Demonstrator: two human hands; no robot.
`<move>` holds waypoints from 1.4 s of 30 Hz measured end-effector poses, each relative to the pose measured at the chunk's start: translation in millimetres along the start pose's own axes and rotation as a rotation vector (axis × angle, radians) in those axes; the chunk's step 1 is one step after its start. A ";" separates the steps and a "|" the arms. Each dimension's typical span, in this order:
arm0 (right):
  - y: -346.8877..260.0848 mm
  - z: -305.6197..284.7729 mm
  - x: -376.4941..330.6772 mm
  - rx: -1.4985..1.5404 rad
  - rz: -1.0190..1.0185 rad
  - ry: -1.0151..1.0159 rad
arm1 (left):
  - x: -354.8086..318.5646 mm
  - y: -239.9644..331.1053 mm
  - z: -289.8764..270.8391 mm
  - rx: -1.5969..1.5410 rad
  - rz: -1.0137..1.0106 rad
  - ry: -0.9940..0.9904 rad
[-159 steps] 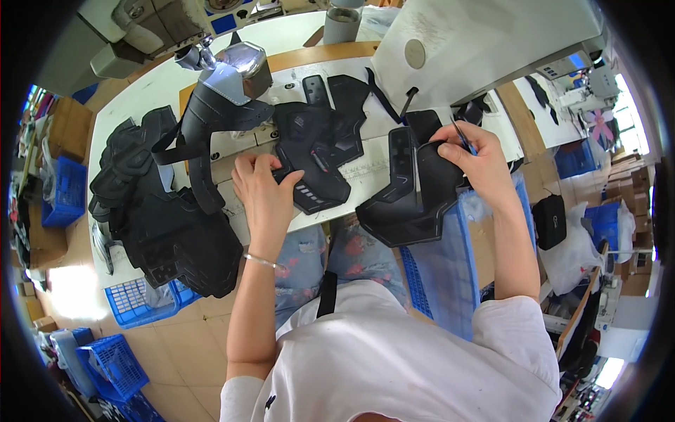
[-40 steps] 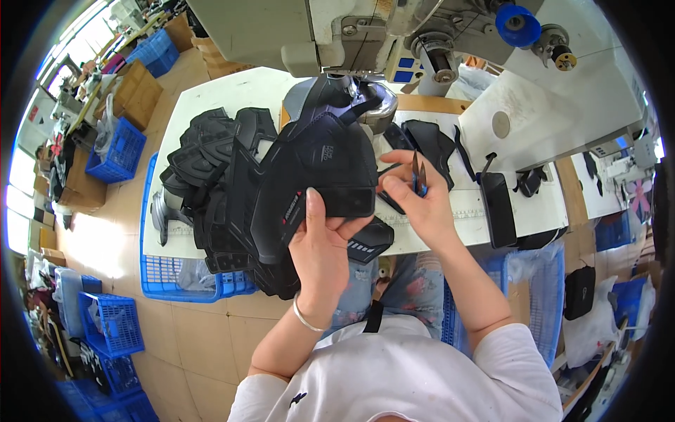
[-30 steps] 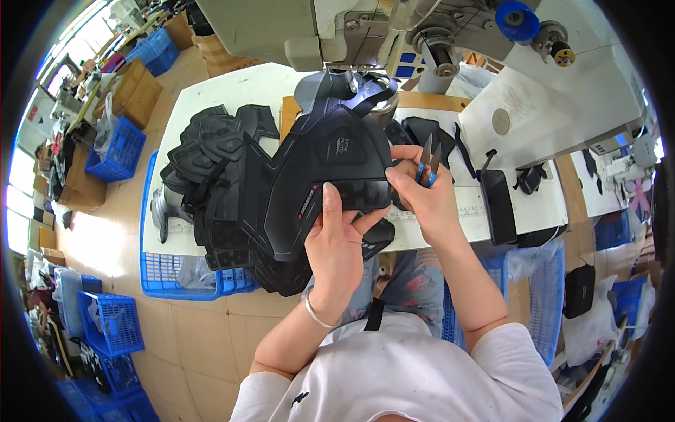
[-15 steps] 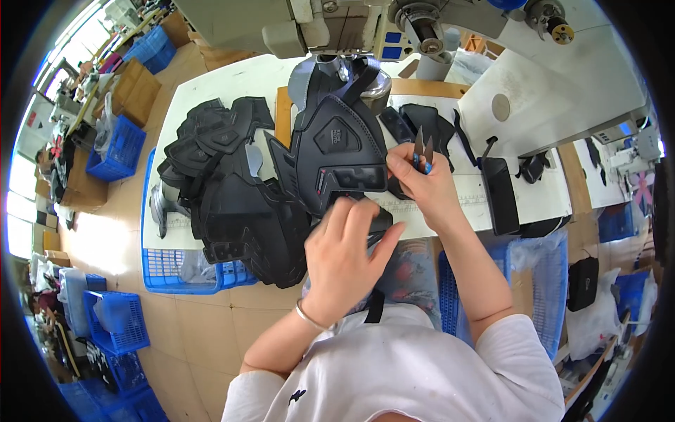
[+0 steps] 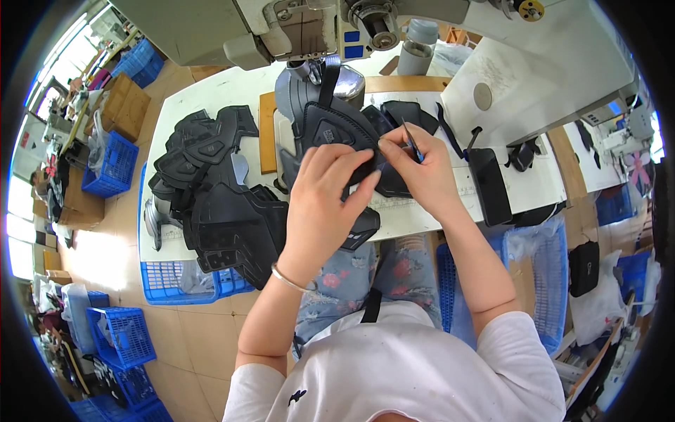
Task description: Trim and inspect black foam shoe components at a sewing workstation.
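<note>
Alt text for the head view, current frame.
A person's left hand and right hand meet at the edge of a black shaped piece below a sewing machine, the right also holding blue-handled scissors. More black pieces lie heaped to the left on a white table.

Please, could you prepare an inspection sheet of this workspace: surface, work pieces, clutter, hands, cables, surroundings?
Surface: white table, partly covered; measuring scale near its front edge.
Work pieces: black stitched panel at the sewing machine head; pile of black panels at left.
Clutter: black phone-like slab, black strip and grey cylindrical container, right of the panel.
Hands: left hand bent over the panel, contact partly hidden; right hand holds blue-handled scissors.
Cables: none certain; short dark rod or cord at the machine's body.
Surroundings: blue plastic crate, cardboard box, tiled floor.
</note>
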State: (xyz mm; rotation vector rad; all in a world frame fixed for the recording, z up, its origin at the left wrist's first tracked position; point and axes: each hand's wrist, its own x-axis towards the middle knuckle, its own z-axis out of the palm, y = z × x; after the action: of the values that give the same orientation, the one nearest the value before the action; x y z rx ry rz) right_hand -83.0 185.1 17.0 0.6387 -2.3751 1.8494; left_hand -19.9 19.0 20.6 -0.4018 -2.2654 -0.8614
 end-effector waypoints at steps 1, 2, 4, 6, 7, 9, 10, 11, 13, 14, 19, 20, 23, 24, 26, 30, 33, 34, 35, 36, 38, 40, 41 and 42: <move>2.7 -1.8 0.2 -0.053 0.017 0.008 | 3.4 -4.7 -3.7 -0.018 -0.035 0.052; 5.3 -3.6 0.9 -0.106 0.035 0.015 | 7.0 -10.4 -6.5 -0.035 -0.070 0.104; 6.7 -1.7 3.4 -0.044 0.054 0.001 | 16.5 -38.2 -10.1 -0.343 -0.589 0.339; 8.7 -0.5 4.1 0.022 0.069 -0.024 | 32.9 -63.6 -17.8 -0.570 -0.773 0.261; 10.7 -1.7 4.0 0.012 0.087 -0.015 | 37.9 -69.7 -21.0 -0.660 -0.816 0.190; 10.3 -1.3 3.0 0.007 0.101 -0.009 | 40.2 -72.1 -28.5 -0.711 -0.829 0.116; 8.6 -0.2 1.3 0.171 0.185 0.005 | 40.8 -72.5 -31.2 -0.766 -0.845 0.033; 5.3 1.1 -1.5 0.335 0.269 0.017 | 36.1 -70.9 -32.5 -0.760 -0.844 0.037; -5.5 2.6 -9.8 0.436 0.326 -0.008 | 16.7 -63.8 -25.0 -0.615 -0.638 0.376; -1.2 3.1 -13.1 0.270 0.246 -0.084 | 9.7 -58.7 -18.5 -0.738 -0.630 0.452; -14.4 9.0 7.8 0.121 0.083 -0.038 | 4.5 -37.6 -20.1 -0.885 -0.733 0.568; -18.2 7.6 13.3 0.065 0.056 -0.045 | 4.6 -38.7 -20.0 -1.028 -0.761 0.573; -14.6 9.3 30.4 0.028 0.020 -0.031 | 13.2 -41.6 -19.4 -1.251 -0.831 0.577; -15.8 11.9 33.2 0.087 0.031 -0.039 | 13.6 -44.1 -19.8 -1.313 -0.901 0.553; -19.5 12.9 39.6 0.086 0.030 -0.052 | 15.2 -50.7 -17.8 -1.375 -0.972 0.526; -31.6 21.1 46.6 0.186 0.065 -0.029 | 20.0 -65.1 -14.5 -1.388 -1.052 0.548; -21.4 25.2 40.5 0.178 0.068 -0.059 | 8.9 -64.0 -11.5 -1.447 -1.102 0.547; -19.0 24.6 35.8 0.174 0.111 -0.075 | 5.0 -62.8 -10.9 -1.485 -1.104 0.537; -17.2 22.9 34.0 0.174 0.107 -0.071 | 3.8 -61.6 -10.4 -1.486 -1.098 0.532; -15.6 20.3 29.0 0.175 0.103 -0.047 | 4.3 -50.9 -12.6 -1.405 -0.991 0.550; -10.0 18.3 27.7 0.157 0.101 0.019 | 11.8 -42.3 -15.7 -1.342 -0.848 0.533; -10.0 18.1 37.0 0.211 0.161 0.050 | 16.4 -48.6 -17.5 -1.379 -0.885 0.514; -13.5 17.5 38.0 0.243 0.183 0.055 | 17.9 -51.1 -18.1 -1.421 -0.920 0.490; -16.7 19.2 39.1 0.243 0.181 0.055 | 20.6 -54.7 -16.9 -1.438 -0.950 0.496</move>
State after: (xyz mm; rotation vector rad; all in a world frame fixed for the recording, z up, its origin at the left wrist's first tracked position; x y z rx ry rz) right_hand -108.8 152.8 38.7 0.3924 -2.2604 2.2220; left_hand -53.5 -31.7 18.4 0.3551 -0.9307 -2.6295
